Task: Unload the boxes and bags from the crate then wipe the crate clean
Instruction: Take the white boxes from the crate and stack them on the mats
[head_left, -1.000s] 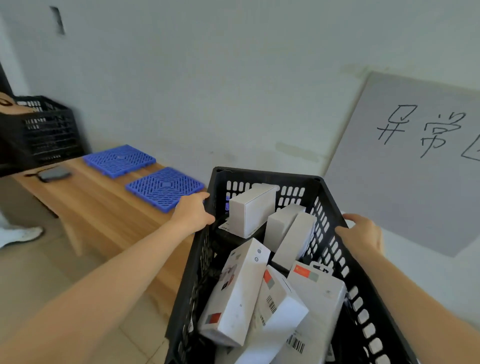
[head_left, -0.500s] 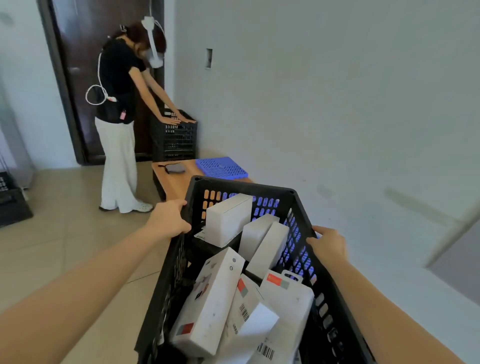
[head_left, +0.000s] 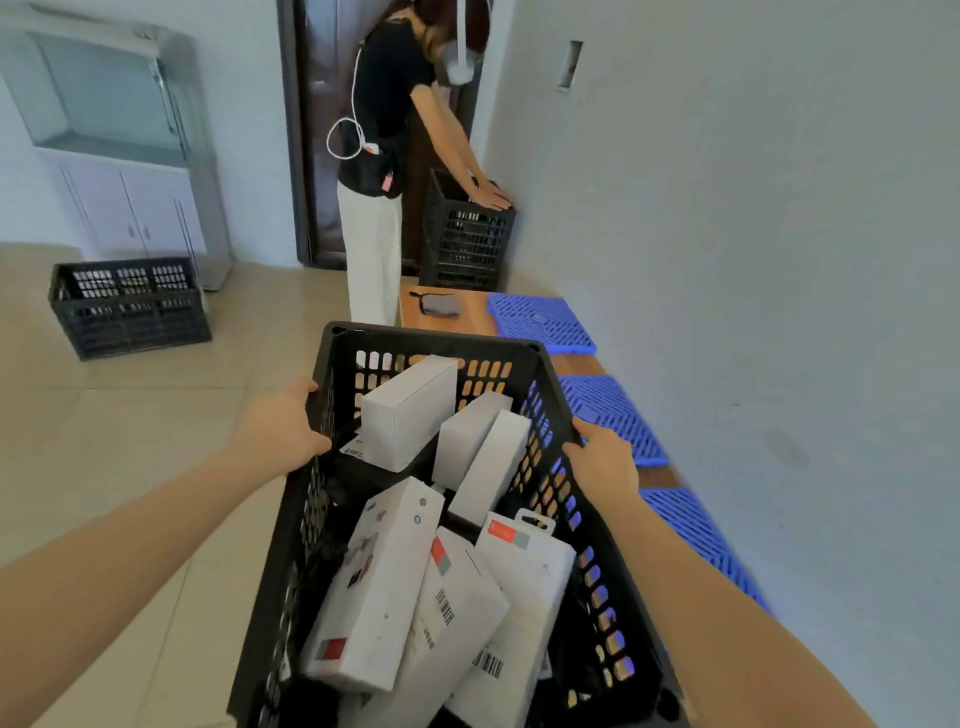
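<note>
Beige tile floor (head_left: 156, 426), wooden bench (head_left: 467, 317) at 1 o'clock; left hand (head_left: 280, 431) and right hand (head_left: 605, 460) clamp crate (head_left: 431, 338) rims; box (head_left: 410, 410) barcodes unreadable.

We see pale floor tiles (head_left: 156, 426), a plain white wall (head_left: 753, 234) on the right, a dark door (head_left: 322, 156) ahead, and a glass-fronted cabinet (head_left: 119, 140) standing at the far left corner.

No wording can be read. Barcode labels (head_left: 444, 607) on the white boxes (head_left: 374, 587) in the black crate (head_left: 431, 340) are too blurred to decipher.
</note>
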